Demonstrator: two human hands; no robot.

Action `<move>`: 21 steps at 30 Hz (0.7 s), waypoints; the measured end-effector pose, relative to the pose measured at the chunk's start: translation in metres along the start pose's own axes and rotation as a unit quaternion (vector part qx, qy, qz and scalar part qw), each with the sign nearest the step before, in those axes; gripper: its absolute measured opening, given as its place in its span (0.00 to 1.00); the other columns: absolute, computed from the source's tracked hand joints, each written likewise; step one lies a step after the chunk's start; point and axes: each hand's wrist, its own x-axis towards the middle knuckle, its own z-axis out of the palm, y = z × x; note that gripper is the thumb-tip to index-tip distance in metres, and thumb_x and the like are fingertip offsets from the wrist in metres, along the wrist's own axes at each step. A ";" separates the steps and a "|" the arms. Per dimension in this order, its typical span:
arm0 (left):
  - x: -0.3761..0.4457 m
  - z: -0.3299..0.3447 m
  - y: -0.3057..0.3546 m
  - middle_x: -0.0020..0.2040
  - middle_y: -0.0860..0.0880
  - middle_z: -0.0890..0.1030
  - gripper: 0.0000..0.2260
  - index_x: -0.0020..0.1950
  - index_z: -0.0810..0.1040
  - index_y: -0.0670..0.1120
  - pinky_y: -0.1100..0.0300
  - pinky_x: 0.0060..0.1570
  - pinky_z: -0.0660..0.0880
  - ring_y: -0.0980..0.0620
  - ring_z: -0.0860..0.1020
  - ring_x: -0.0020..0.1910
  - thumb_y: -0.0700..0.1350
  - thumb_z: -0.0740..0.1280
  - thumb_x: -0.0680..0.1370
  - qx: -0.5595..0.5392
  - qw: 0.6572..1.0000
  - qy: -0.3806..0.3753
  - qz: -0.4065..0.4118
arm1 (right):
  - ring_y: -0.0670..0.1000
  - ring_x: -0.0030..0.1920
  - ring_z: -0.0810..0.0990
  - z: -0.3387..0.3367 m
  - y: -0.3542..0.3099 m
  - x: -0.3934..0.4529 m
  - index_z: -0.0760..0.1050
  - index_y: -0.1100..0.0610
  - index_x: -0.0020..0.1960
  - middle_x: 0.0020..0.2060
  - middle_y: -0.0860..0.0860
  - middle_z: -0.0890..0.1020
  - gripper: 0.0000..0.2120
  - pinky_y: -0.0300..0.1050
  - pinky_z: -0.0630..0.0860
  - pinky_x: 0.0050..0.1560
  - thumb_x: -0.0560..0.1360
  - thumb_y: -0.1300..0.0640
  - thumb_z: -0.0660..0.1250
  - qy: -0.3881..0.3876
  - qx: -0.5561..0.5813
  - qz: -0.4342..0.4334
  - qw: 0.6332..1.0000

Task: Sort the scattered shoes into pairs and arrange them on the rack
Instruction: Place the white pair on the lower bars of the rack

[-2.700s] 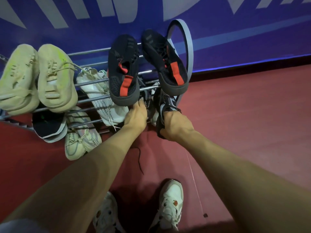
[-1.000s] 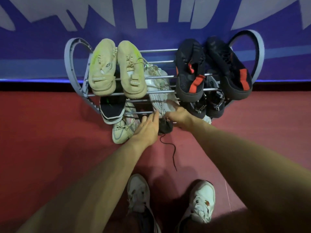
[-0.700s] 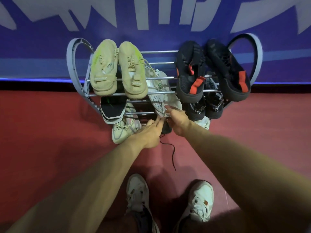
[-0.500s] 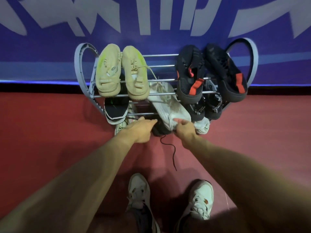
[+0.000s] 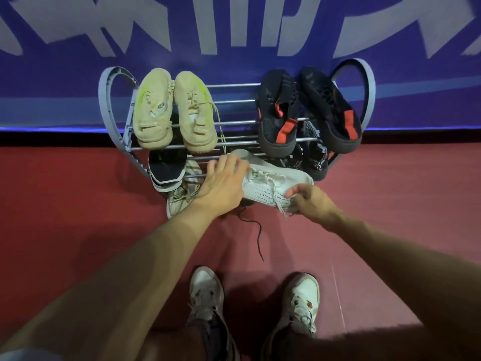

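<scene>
My left hand [image 5: 223,183] lies flat, fingers spread, on the heel end of a white shoe [image 5: 273,186] in front of the rack [image 5: 109,100]; my right hand [image 5: 309,201] pinches its toe. The tan pair [image 5: 174,113] bears small heel lettering, too blurred to read. Dark shoes [image 5: 312,160] below the black pair [image 5: 307,110] are half hidden.

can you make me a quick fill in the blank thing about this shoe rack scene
1. The shoe held by both hands is ____ in colour.
2. The tan pair sits on the rack's ____ shelf.
3. The black pair on that shelf has ____ straps.
4. A loose black ____ lies on the red floor in front of the rack.

Missing words: white; top; red; lace

The left hand and right hand hold the shoe.
</scene>
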 end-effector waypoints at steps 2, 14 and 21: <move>0.006 0.002 -0.003 0.66 0.46 0.70 0.24 0.70 0.69 0.48 0.47 0.62 0.65 0.44 0.69 0.64 0.45 0.66 0.73 -0.014 0.999 -0.037 -0.010 | 0.55 0.38 0.87 -0.009 -0.004 0.006 0.77 0.59 0.47 0.42 0.64 0.85 0.15 0.56 0.85 0.49 0.81 0.70 0.54 -0.021 -0.012 -0.013 1.000; 0.039 0.017 0.002 0.74 0.49 0.67 0.21 0.74 0.70 0.50 0.45 0.65 0.67 0.39 0.63 0.71 0.54 0.57 0.82 0.081 0.972 -0.218 -0.038 | 0.58 0.43 0.87 -0.017 0.008 0.032 0.80 0.49 0.43 0.40 0.52 0.86 0.15 0.52 0.84 0.46 0.75 0.60 0.55 0.009 -0.137 -0.010 0.990; 0.035 0.017 -0.017 0.77 0.54 0.61 0.22 0.75 0.69 0.48 0.47 0.58 0.70 0.39 0.65 0.66 0.55 0.53 0.84 0.059 0.959 -0.274 0.037 | 0.39 0.29 0.79 -0.013 0.003 0.033 0.80 0.55 0.46 0.39 0.49 0.82 0.18 0.28 0.69 0.24 0.80 0.66 0.53 0.047 -0.153 -0.005 0.987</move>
